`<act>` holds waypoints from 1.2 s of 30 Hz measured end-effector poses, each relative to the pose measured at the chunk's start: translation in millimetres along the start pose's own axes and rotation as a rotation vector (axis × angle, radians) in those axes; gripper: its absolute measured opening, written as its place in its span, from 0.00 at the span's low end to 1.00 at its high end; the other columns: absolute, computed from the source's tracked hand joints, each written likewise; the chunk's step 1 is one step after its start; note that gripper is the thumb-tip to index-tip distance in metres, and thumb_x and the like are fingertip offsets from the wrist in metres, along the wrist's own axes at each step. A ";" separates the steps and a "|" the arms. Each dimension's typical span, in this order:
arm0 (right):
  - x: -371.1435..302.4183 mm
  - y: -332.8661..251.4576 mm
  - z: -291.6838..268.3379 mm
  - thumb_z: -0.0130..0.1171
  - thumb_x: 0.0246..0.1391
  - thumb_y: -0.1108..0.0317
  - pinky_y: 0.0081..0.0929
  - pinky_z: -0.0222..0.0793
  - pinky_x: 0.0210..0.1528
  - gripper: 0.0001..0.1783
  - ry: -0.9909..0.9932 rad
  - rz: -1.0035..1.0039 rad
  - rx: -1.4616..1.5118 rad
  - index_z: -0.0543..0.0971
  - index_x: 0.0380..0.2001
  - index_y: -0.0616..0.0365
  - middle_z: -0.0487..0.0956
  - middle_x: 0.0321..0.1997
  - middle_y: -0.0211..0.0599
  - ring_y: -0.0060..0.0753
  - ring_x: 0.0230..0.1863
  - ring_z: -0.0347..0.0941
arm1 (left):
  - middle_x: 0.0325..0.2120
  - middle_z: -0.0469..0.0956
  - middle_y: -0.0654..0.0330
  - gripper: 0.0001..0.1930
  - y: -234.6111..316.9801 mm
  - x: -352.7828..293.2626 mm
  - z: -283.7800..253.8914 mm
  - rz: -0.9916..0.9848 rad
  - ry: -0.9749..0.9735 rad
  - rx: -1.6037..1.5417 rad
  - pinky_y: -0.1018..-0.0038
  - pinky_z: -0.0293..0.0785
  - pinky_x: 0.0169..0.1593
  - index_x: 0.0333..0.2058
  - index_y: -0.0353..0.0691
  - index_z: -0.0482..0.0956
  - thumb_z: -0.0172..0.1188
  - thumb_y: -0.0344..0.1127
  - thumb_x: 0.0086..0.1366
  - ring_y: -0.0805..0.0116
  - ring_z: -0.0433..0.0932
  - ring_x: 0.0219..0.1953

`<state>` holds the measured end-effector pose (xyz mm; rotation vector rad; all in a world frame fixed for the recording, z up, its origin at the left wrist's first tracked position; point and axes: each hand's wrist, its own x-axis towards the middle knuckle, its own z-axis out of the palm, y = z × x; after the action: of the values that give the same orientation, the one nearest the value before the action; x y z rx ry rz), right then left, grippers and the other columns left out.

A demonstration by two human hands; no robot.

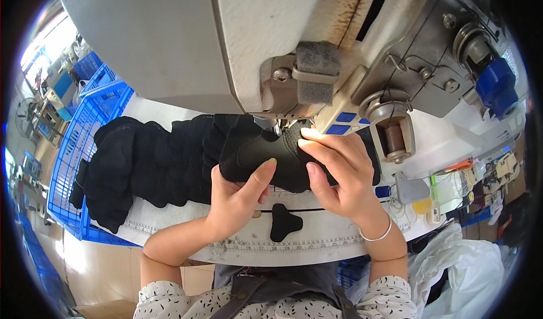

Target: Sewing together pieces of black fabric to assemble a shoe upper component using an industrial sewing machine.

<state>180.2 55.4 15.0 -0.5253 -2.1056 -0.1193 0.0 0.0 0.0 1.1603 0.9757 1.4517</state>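
A black fabric piece (257, 153) with a smooth panel lies under the needle area of a sewing machine (169, 41). My left hand (238, 197) grips its near edge, thumb on top and fingers beneath. On the right, my right hand (342, 172) presses its fingertips on a textured black part beside the presser foot (277, 127), thumb bent toward the cloth. A long row of stacked black pieces (161, 160) runs leftward from the piece in my hands. One small three-lobed black patch (284, 223) rests on the white table, between my wrists.
The table's curved front edge carries a ruler strip (305, 244). Left of it stands a blue plastic basket (73, 149). At right are a thread tension knob (495, 87), small bottles and tools (452, 186), and a white plastic bag (464, 268) below the table edge.
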 end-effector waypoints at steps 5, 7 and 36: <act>-4.4 -1.1 0.9 0.56 0.40 0.76 0.29 0.66 0.41 0.14 0.005 0.002 -0.019 0.78 0.35 0.63 0.77 0.40 0.42 0.41 0.38 0.72 | 0.16 0.71 0.67 0.06 -0.6 -6.8 7.3 0.037 0.045 0.055 0.84 0.59 0.16 0.27 0.37 0.74 0.56 0.32 0.61 0.82 0.65 0.13; -5.1 -2.1 1.6 0.56 0.40 0.76 0.29 0.65 0.41 0.14 -0.005 0.007 -0.018 0.78 0.35 0.63 0.77 0.40 0.42 0.41 0.38 0.72 | 0.16 0.71 0.67 0.06 -0.5 -6.7 5.8 0.017 0.043 0.047 0.84 0.59 0.16 0.27 0.37 0.74 0.56 0.32 0.61 0.82 0.65 0.13; -4.4 -0.6 7.9 0.56 0.40 0.77 0.32 0.66 0.42 0.17 -0.015 0.000 -0.116 0.77 0.39 0.64 0.76 0.42 0.43 0.43 0.39 0.72 | 0.13 0.69 0.69 0.11 8.1 14.9 -6.0 -0.058 0.006 0.047 0.85 0.59 0.16 0.23 0.38 0.74 0.57 0.37 0.61 0.84 0.65 0.13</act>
<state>175.9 55.7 7.0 -0.5967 -2.1219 -0.2387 -8.3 13.1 9.1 1.1530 1.0442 1.3935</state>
